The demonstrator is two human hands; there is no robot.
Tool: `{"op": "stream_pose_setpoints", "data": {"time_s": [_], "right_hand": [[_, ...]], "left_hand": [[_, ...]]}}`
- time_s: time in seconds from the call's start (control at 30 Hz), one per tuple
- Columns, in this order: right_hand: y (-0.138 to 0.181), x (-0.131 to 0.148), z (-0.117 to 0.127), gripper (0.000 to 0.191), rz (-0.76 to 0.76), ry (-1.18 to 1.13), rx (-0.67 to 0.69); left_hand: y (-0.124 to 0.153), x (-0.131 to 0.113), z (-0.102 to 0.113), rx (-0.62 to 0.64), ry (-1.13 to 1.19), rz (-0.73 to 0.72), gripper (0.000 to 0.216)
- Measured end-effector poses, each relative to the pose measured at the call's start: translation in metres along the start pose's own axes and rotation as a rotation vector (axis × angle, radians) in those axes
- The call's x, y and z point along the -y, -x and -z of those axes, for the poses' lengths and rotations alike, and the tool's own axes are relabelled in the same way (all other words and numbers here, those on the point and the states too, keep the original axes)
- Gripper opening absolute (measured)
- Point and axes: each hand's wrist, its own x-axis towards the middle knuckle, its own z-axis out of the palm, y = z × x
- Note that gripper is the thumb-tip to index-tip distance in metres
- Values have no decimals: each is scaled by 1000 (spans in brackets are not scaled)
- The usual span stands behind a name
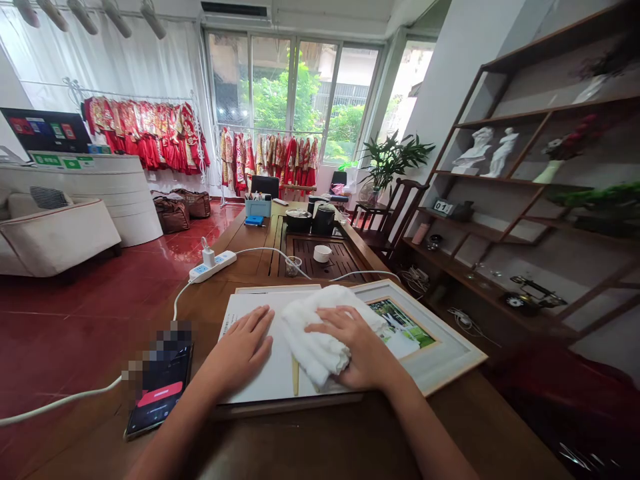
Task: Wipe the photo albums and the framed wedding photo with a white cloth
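Observation:
A white panel [273, 380] with a small barcode at its left edge lies flat on the wooden table [280, 440]. My left hand [244, 353] rests palm down on the panel's left side, fingers stretched out and holding nothing. On the right side, my right hand [357, 343] grips a bunched white towel [305, 320] against the surface, its fingers spread over the folds. A thin yellowish strip [295, 377] shows below the towel. Beside the panel, partly under the towel, lies a pale picture frame [463, 353] with a green outdoor photo [423, 333].
A lit phone [163, 387] lies at the left, near a white power strip [213, 267] and its cable. Farther back are a slatted tea tray [345, 267], a white cup [323, 253], a glass [293, 266] and a black kettle [324, 219]. Shelves [500, 233] stand right.

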Motion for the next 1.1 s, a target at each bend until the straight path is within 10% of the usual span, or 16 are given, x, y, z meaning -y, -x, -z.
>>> {"op": "stream_pose_setpoints", "data": {"time_s": [0.23, 0.7, 1.1], "right_hand": [[6, -19, 7, 62, -114, 81, -71], [-5, 29, -10, 74, 141, -78, 37], [0, -9, -1, 61, -131, 89, -75]], "left_hand": [[1, -2, 3, 24, -5, 18, 54], [-1, -2, 4, 56, 3, 11, 53], [0, -4, 5, 56, -25, 28, 55]]}}
